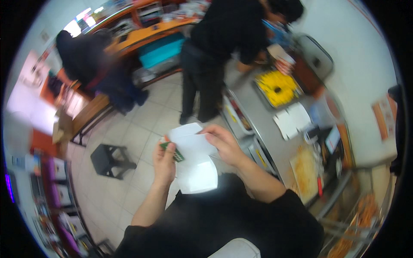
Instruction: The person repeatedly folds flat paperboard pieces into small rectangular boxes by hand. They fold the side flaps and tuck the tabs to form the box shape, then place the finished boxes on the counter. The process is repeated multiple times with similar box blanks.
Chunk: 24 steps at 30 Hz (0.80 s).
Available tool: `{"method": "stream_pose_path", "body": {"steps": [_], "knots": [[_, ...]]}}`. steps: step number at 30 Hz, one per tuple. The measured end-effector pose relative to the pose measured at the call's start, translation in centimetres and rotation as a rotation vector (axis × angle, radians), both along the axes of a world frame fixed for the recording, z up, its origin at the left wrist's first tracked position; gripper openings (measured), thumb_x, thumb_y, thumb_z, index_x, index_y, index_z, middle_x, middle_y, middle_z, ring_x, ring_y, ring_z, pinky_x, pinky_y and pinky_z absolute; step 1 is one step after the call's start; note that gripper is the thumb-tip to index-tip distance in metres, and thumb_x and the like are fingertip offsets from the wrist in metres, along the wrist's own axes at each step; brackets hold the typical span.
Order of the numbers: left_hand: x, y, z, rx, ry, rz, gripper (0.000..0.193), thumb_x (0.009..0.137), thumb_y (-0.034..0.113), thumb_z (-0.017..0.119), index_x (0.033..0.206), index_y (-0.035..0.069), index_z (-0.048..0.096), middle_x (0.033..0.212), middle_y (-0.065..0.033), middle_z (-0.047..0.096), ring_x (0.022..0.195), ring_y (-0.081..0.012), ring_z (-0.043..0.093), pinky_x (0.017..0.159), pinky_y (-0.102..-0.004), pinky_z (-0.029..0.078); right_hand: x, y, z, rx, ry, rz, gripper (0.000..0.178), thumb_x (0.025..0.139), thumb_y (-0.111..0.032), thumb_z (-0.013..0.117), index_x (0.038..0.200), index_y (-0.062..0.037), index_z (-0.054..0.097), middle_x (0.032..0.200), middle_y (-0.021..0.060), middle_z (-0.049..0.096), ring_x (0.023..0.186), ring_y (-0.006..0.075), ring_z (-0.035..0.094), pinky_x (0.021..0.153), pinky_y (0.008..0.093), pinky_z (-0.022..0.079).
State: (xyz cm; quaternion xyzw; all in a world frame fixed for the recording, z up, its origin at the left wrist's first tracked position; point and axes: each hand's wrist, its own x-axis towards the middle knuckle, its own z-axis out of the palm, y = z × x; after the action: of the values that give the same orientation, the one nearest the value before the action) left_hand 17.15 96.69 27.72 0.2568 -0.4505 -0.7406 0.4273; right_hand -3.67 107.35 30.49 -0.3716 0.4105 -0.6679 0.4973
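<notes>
Close in front of your chest, above the black top you wear, you have a white folding paper carton (195, 157) partly opened out, its pale inside facing up and a green-and-orange printed panel (175, 151) showing at its left edge; your left hand (164, 162) is closed on that edge, the thumb laid over the green panel and the other fingers mostly hidden behind it; your right hand (224, 145) has the upper right edge pinched between thumb and curled fingers, with little gap left between them; to your right, a stained cutting board (303, 174) lies on the steel counter (251, 109), with a red-handled tool (319, 185) at its right edge; farther along the counter are an open white carton (293, 121), a clear plastic tub (325, 112) beside it, and a metal tray of yellow food (277, 88) with a dark spot in the middle; on the tiled floor to your left stands a black stool (111, 161); beyond the tray, a co-worker in black (219, 38) bends over the counter; farther off to the left, another person in dark clothes (97, 62) stands near a wooden bench (91, 112).
</notes>
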Motion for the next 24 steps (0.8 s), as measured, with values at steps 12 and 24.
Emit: {"method": "stream_pose_path", "body": {"steps": [12,24], "knots": [[-23.6,9.4,1.5,-0.08,-0.114,-0.551,0.025,0.107,0.013,0.063,0.129,0.001,0.062,0.114,-0.0018,0.069,0.102,-0.0091,0.063,0.092,-0.026,0.05,-12.8,18.3,-0.5,0.089,-0.161,-0.673,0.017,0.107,-0.017,0.061,0.115,-0.0034,0.069,0.115,0.0024,0.069,0.108,0.0105,0.06,0.098,0.0289,0.047],[-34.3,18.5,1.8,-0.647,-0.285,-0.753,0.041,0.102,0.008,0.065,0.142,-0.001,0.056,0.136,-0.0152,0.064,0.122,-0.0221,0.061,0.102,-0.0363,0.048,-13.6,28.6,-2.9,0.034,-0.391,-1.101,0.016,0.107,-0.018,0.063,0.104,-0.0039,0.07,0.103,-0.002,0.068,0.1,0.0065,0.058,0.092,0.0245,0.044]]}}
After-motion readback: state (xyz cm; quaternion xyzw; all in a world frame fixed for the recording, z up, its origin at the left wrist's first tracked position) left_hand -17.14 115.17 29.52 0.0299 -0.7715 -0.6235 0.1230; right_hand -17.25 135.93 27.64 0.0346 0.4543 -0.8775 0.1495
